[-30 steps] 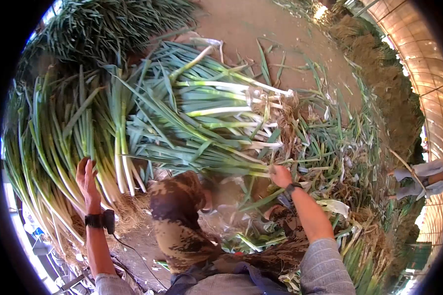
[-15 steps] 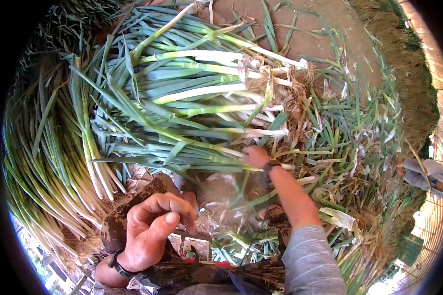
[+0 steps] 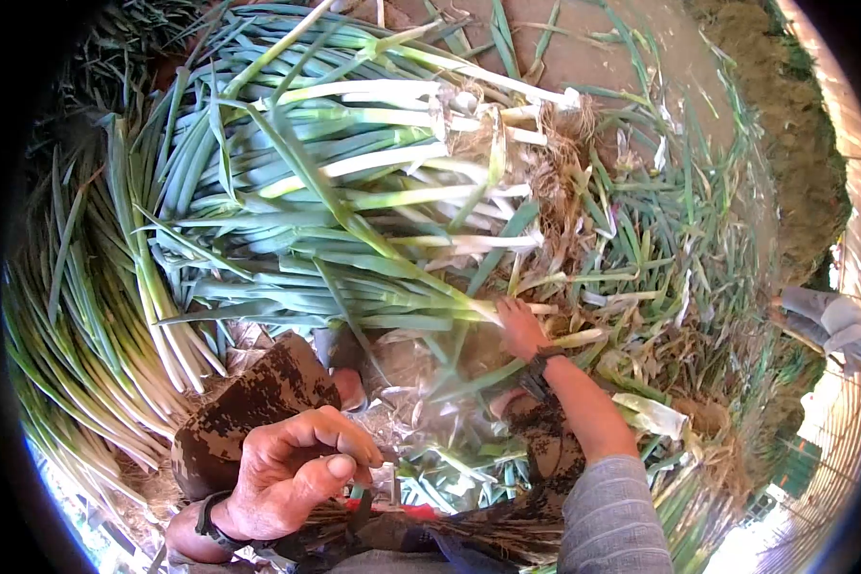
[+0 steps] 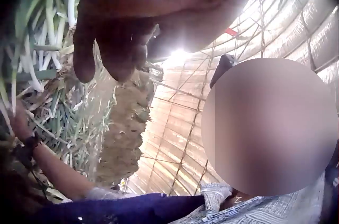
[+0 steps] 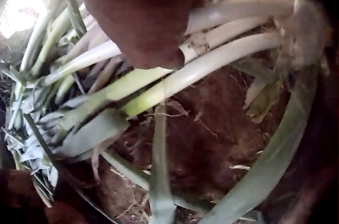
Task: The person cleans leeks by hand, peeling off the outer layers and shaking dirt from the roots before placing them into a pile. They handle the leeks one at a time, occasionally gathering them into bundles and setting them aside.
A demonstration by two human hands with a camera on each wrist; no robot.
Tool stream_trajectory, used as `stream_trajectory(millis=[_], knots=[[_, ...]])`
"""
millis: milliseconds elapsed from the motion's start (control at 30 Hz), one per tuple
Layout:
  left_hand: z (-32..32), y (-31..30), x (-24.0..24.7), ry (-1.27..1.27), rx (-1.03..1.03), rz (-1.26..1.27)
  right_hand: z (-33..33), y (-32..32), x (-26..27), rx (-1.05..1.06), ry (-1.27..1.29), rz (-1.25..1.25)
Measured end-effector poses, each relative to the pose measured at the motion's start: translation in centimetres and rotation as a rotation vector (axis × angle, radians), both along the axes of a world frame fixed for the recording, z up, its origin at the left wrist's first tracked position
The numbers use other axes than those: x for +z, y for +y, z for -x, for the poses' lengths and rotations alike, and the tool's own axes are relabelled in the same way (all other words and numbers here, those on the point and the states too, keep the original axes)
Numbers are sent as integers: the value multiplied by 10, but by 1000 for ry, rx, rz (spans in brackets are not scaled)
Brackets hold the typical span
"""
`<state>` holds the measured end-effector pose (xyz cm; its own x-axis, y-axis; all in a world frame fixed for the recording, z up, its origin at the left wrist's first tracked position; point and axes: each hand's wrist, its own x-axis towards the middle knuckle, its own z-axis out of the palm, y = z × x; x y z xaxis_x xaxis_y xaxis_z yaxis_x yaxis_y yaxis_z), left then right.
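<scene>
My right hand [image 3: 521, 327] grips a green onion [image 3: 450, 289] by its pale stem, at the near edge of a pile of green onions [image 3: 354, 196]. Long leaves of this stalk slant up and left across the pile. In the right wrist view the fingers [image 5: 153, 49] cover part of the stems, with a white stem [image 5: 212, 70] beside them. My left hand [image 3: 306, 469] is raised over my lap, its fingers loosely bent and the thumb near them. Nothing shows in its grasp. From the left wrist view, its dark fingers [image 4: 119, 60] hang downward.
More green onions [image 3: 96, 316] lie in a dense row at the left, roots toward me. Trimmed leaves and peelings [image 3: 660, 258] litter the ground at right. My camouflage-clad knee [image 3: 258, 402] is near the left hand. Another person's legs [image 3: 832, 320] show at far right.
My left hand has come from the row of green onions at left to above my lap. The right hand stays by the pile's near edge and now lifts a stalk slightly across it.
</scene>
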<state>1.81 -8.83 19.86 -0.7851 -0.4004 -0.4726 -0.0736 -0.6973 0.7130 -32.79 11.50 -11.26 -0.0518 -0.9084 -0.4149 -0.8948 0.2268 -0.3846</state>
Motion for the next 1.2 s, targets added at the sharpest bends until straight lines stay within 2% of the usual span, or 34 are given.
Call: stream_trajectory(millis=[67, 233, 333, 367, 400, 467, 500, 533, 600, 667, 700, 733, 800, 867, 967, 1033, 1067, 1133, 1167, 1200], knots=[[-1, 3, 0, -13, -35, 0, -4, 10, -36, -8, 153, 39], [1, 7, 0, -22, -84, 74, -25, -7, -57, -48, 511, -46], [6, 11, 0, -95, -102, 162, -29, -20, -43, 26, 543, -85], [7, 13, 3, -97, -97, 166, -26, -20, -32, 79, 482, -73], [10, 13, 5, -105, -103, 138, -22, -26, -14, 79, 490, -67], [13, 12, 8, -95, -114, 100, -17, -25, 30, 17, 2, -275], [13, 12, 7, -79, -150, 164, -19, -19, 58, 31, -59, -67], [14, 14, 6, -62, -188, 228, -22, -22, 99, 25, -44, -72], [18, 21, -4, -9, -215, 329, -26, -47, 205, 33, 30, -337], [25, 27, 1, -53, -297, 365, -19, -54, 305, 116, 274, -266], [26, 32, 2, -38, -320, 377, 0, -39, 321, 116, 345, -86], [26, 38, 5, 10, -332, 399, 26, -25, 327, 103, 487, -107], [26, 48, 5, 57, -388, 580, 31, 8, 365, 47, 642, -276], [25, 65, -43, 180, -464, 507, -4, 31, 414, -33, 782, -166], [32, 104, -16, 280, -534, 577, -36, 72, 465, -73, 855, -10], [42, 131, 9, 201, -492, 193, -56, 92, 497, -137, 877, 83], [53, 142, 13, 258, -508, 231, -59, 104, 506, -135, 908, 114], [75, 164, 8, 370, -360, 89, -65, 128, 519, -106, 883, 262], [81, 171, 16, 416, -334, 51, -69, 135, 522, -78, 892, 383], [90, 173, 30, 441, -350, 84, -78, 136, 529, -98, 890, 386]])
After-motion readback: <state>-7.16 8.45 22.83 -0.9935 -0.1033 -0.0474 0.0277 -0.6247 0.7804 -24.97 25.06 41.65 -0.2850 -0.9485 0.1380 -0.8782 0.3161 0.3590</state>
